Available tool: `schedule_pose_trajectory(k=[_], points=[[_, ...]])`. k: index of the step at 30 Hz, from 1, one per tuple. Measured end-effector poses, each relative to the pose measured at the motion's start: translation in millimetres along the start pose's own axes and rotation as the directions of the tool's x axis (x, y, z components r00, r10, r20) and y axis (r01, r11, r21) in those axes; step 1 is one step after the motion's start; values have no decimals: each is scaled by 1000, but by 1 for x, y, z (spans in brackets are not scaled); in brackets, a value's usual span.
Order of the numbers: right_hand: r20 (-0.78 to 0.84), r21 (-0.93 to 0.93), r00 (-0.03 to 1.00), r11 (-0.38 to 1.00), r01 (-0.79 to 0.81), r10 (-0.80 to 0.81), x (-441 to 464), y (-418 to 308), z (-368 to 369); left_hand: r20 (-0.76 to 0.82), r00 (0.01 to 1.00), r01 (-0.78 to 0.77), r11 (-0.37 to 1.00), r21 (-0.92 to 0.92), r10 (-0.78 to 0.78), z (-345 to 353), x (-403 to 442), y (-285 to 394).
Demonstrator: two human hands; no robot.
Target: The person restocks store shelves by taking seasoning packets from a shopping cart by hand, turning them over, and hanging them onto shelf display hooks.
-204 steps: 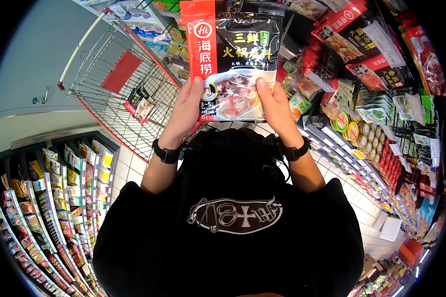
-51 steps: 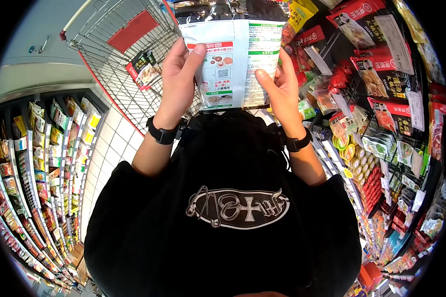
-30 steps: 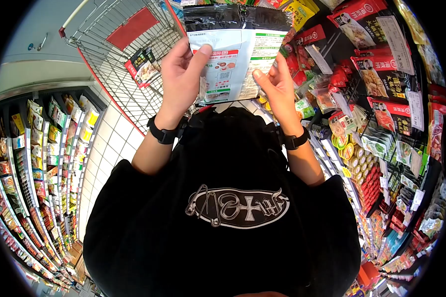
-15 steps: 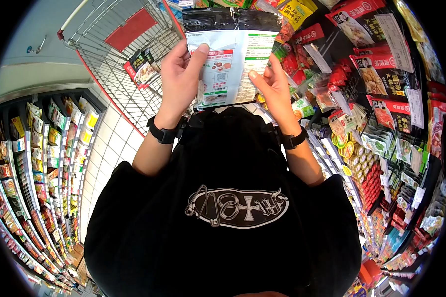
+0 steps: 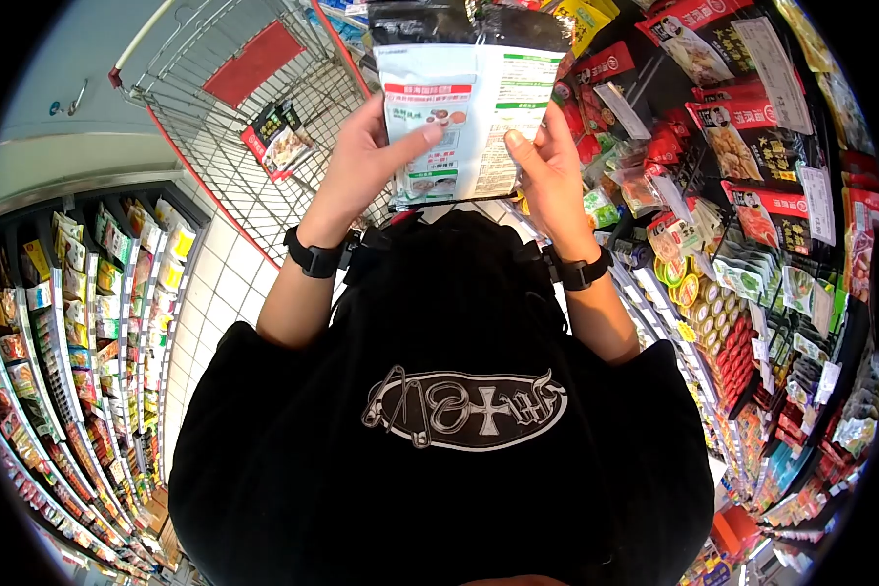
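Hands point(image 5: 356, 168): gripping opposite side edges | packet point(image 5: 474, 117): between them

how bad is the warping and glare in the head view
Head view: strong fisheye bend, the shelves at left curving, the corners black; also in the head view, bright reflections on the shiny dark top band of the packet, whose finest print is too small to read; the black shirt in that view shows little fold detail.

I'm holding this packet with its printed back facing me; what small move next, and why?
Perhaps slide the thumb of the left hand toward the edge of the packet: that thumb lies across the back, seemingly covering some print, while the right hand holds the other side.
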State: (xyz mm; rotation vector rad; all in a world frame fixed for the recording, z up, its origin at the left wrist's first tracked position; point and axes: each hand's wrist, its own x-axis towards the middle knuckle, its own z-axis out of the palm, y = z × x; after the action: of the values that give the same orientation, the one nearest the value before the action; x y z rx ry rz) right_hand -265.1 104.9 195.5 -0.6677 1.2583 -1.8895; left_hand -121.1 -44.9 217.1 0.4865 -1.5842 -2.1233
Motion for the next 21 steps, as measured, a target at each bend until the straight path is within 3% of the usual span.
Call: schedule_pose_trajectory(k=[1, 2, 4, 6, 8, 9, 10, 12, 13, 14, 16, 18, 19, 21], points=[[-3, 32, 1000, 999, 14, -14, 2, -1, -1, 66, 989, 130, 991, 31, -132, -5, -1, 0], [-7, 29, 1000, 999, 22, -22, 4, -2, -2, 100, 980, 165, 982, 89, -173, -8, -1, -9], [-17, 27, 999, 999, 37, -37, 9, -2, -2, 125, 966, 222, 974, 39, -225, -5, -3, -16], [0, -221, 993, 968, 116, -120, 13, -5, 4, 74, 986, 148, 989, 18, -149, 7, -6, -15], [-14, -523, 983, 840, 148, -182, 9, 10, 4, 0, 994, 109, 993, 54, -109, 20, -5, -15], [38, -510, 982, 842, 177, -183, 7, 5, 14, -27, 997, 74, 989, 127, -71, 24, -2, -18], [122, -696, 970, 678, 236, -212, 3, 8, 12, -55, 998, 39, 979, 201, -28, 26, 2, -19], [205, -691, 978, 700, 180, -49, -4, 8, 15, 14, 997, -73, 923, 379, 73, 29, 8, -22], [225, -579, 973, 797, 171, -45, -6, 7, 22, 45, 992, -126, 865, 486, 119, 36, 9, -17], [249, -455, 968, 877, 157, -44, -8, 4, 28, 174, 947, -316, 700, 640, 268, 36, 11, -18], [131, -268, 991, 962, 53, -18, -8, -11, 35, 282, 916, -401, 636, 659, 284, 42, 13, -13], [63, -352, 996, 933, 77, -59, -4, -3, 17, 336, 907, -419, 638, 646, 255, 47, 9, -8], [32, -276, 991, 952, 130, -126, -4, 3, 14, 380, 899, -424, 643, 638, 215, 47, 8, -7], [-40, -237, 999, 971, 10, -20, -6, 1, 7, 393, 896, -426, 655, 624, 209, 42, 9, -13]])
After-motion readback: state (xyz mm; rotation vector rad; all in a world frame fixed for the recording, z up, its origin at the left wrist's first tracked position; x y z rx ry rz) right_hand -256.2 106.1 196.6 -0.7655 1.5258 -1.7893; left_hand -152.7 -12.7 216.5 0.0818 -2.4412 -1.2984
